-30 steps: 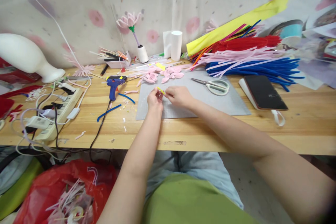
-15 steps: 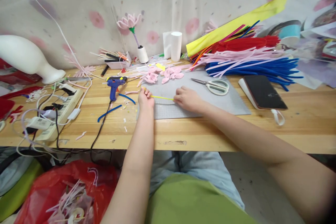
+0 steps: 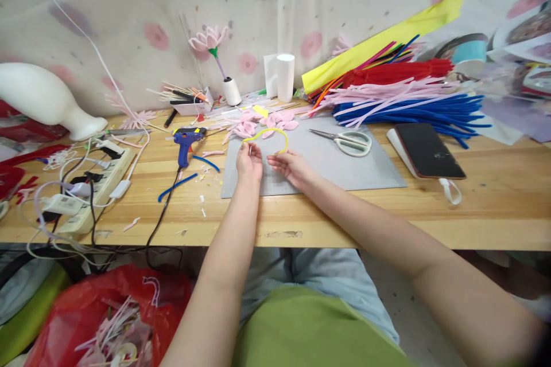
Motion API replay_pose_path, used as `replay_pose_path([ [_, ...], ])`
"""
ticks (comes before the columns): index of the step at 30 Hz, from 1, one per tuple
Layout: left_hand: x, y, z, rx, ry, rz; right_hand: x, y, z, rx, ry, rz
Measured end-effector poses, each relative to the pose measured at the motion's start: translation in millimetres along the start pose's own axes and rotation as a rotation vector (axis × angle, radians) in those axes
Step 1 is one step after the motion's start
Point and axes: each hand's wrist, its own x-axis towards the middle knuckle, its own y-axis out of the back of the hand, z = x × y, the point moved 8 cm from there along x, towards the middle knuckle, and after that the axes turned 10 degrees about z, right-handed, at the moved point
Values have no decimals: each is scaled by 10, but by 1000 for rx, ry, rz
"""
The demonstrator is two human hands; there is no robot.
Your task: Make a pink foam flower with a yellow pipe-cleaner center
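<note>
A yellow pipe cleaner point(image 3: 275, 129) arches up between my two hands over the grey cutting mat point(image 3: 344, 175). My left hand point(image 3: 249, 161) pinches one end of it between thumb and fingertips. The other end meets the fingers of my right hand point(image 3: 291, 166), which is turned partly palm up with its fingers curled near the thumb. Just behind the arch lie several pink fuzzy petals point(image 3: 282, 120). Scissors point(image 3: 344, 141) with pale handles rest on the mat to the right of my right hand, blades pointing left.
Left of the mat lie a blue glue gun point(image 3: 186, 142), cut blue pipe cleaners point(image 3: 177, 186) and a power strip point(image 3: 105, 189). Blue pipe cleaners point(image 3: 413, 114) are bundled at the back right, near a phone point(image 3: 430, 150). A pink flower point(image 3: 209, 40) stands behind.
The yellow pipe cleaner was stretched straight between my hands and now bends into an upward arch. My right hand has moved left, closer to my left hand, and turned its palm up.
</note>
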Motion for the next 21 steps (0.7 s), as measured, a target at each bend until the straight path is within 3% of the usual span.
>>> replay_pose_path([
  [5, 9, 27, -27, -8, -4, 8, 5, -263, 175, 57, -87, -52],
  [9, 8, 11, 4, 9, -26, -23, 95, -272, 173, 72, -95, 32],
  [12, 76, 59, 91, -35, -33, -9, 139, -212, 147, 60, -91, 92],
  [17, 297, 328, 316, -198, -34, 191, 119, 22, 15, 13, -46, 117],
  [21, 322, 393, 423, -171, -122, 258, 37, 277, -186, -213, 49, 64],
])
